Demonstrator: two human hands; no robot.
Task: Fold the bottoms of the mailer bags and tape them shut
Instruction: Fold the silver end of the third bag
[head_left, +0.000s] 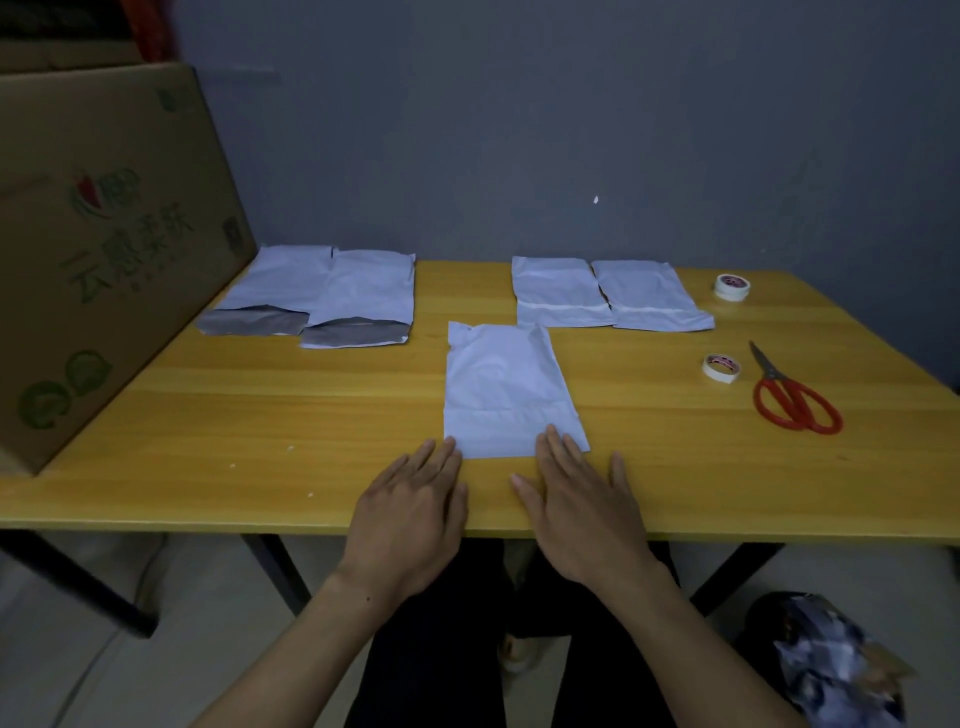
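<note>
A white mailer bag lies flat in the middle of the yellow table, its bottom end folded over toward me. My left hand lies flat with straight fingers, fingertips at the bag's lower left corner. My right hand lies flat too, its fingertips resting on the bag's lower right edge. Two bags with open grey mouths lie at the back left. Two folded bags lie at the back right. Two tape rolls sit on the right.
Red-handled scissors lie near the right edge beside the nearer tape roll. A large cardboard box stands on the table's left side. A dark bag with crumpled scraps sits on the floor at lower right.
</note>
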